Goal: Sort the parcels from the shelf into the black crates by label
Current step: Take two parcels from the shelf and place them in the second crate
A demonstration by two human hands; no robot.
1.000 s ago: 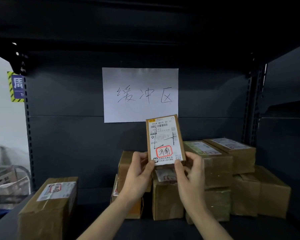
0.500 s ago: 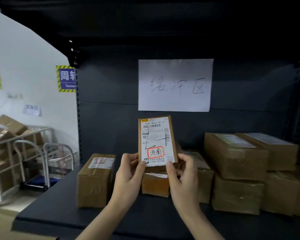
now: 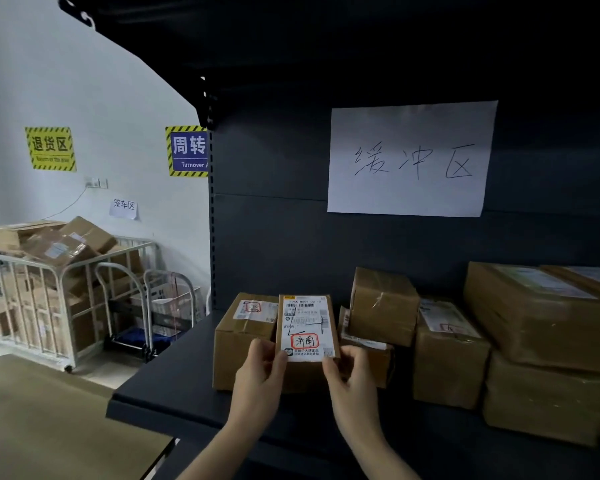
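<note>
Swung leftward since the earlier frame, the small parcel (image 3: pixel 307 329) is being pinched upright over the shelf (image 3: pixel 174 386) by left hand (image 3: pixel 257 379) and right hand (image 3: pixel 352 382), its label being read; a matching crate, unseen, is likely being sought next.

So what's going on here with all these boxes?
A person is sorting parcels off a dark shelf. Both hands, left hand and right hand, hold one small parcel upright with its label facing the camera; a red-boxed handwritten mark sits near the label's bottom. More brown parcels sit on the shelf behind it. No black crates are in view, so this one isn't sorted yet.
</note>
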